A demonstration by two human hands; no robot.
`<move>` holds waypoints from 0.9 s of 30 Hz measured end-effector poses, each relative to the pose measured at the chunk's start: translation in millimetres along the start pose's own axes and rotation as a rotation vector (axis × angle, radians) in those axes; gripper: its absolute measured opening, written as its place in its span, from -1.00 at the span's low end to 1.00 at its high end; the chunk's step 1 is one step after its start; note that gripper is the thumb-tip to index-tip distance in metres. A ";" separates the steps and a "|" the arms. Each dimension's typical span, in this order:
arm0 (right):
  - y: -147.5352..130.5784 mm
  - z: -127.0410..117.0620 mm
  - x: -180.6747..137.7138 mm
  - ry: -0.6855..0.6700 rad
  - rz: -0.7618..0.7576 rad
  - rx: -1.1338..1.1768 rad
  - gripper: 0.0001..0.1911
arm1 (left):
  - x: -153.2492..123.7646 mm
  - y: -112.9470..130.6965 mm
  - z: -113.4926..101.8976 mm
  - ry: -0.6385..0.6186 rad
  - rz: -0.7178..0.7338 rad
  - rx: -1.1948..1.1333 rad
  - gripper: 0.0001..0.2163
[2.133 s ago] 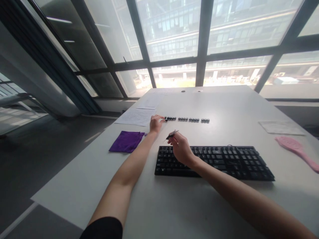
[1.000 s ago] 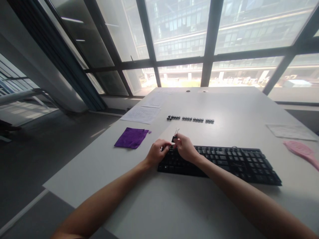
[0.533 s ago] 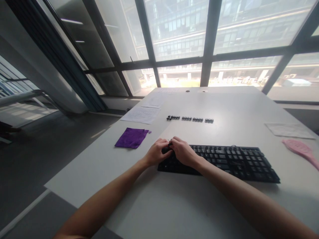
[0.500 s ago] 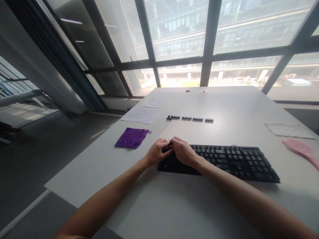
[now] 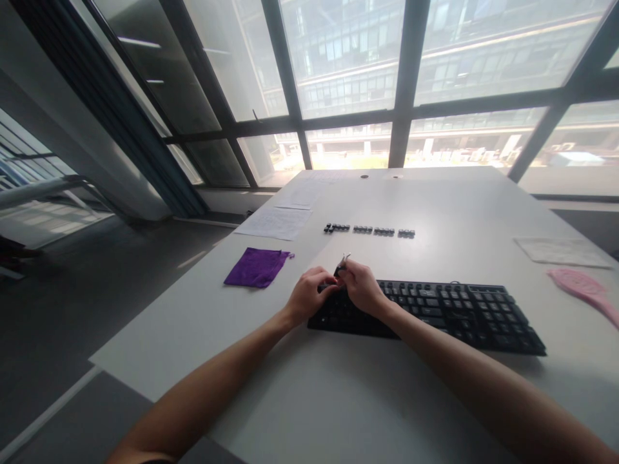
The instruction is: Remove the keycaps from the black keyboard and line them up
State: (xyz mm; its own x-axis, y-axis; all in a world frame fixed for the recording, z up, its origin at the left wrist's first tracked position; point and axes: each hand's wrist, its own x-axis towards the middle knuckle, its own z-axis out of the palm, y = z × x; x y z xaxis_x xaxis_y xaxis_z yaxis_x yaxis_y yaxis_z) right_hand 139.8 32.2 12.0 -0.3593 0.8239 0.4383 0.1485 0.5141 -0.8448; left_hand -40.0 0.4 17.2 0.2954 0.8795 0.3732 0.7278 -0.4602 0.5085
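A black keyboard (image 5: 435, 316) lies on the white table, its left end partly covered by my hands. My right hand (image 5: 362, 287) is closed over that end. It grips a small dark tool with thin silver prongs pointing up, which looks like a keycap puller (image 5: 344, 261). Close beside it, my left hand (image 5: 310, 293) is closed, with thumb and fingers pinched together at the keyboard's upper left corner. Whatever sits between the left fingertips is too small to make out. Beyond the keyboard, several loose black keycaps (image 5: 384, 231) stand in a row of short groups.
On the left lie a purple drawstring pouch (image 5: 256, 267) and some paper sheets (image 5: 275, 223). A pink hairbrush (image 5: 578, 283) and a flat pale sheet or pouch (image 5: 561, 251) are at the right. The white table (image 5: 309, 393) reaches back towards large windows.
My right hand has lifted and turned slightly, so the prongs of the keycap puller now point up above the fingers. My left hand stays at the keyboard's corner.
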 end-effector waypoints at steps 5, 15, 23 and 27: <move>3.3 -0.2 2.1 0.057 0.046 0.021 -0.79 | 0.9 5.1 2.4 0.050 0.029 -0.018 -0.88; -0.7 1.6 0.1 0.074 -0.027 -0.099 -0.81 | 0.7 4.8 5.0 0.138 0.025 -0.036 -0.87; 2.1 0.9 -0.8 0.044 0.036 -0.127 -0.84 | -3.4 -3.8 12.7 0.193 0.025 -0.027 -0.74; 3.2 -0.4 1.3 0.059 0.063 -0.021 -0.82 | -2.2 -2.7 8.5 0.096 0.174 0.096 -0.78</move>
State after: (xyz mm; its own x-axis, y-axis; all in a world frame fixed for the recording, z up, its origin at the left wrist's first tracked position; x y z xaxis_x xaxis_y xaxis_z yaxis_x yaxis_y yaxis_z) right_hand 140.2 35.0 9.9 -0.2940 0.8670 0.4023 0.1884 0.4652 -0.8649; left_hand -37.3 0.7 8.4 0.3646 0.7700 0.5236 0.7282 -0.5862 0.3551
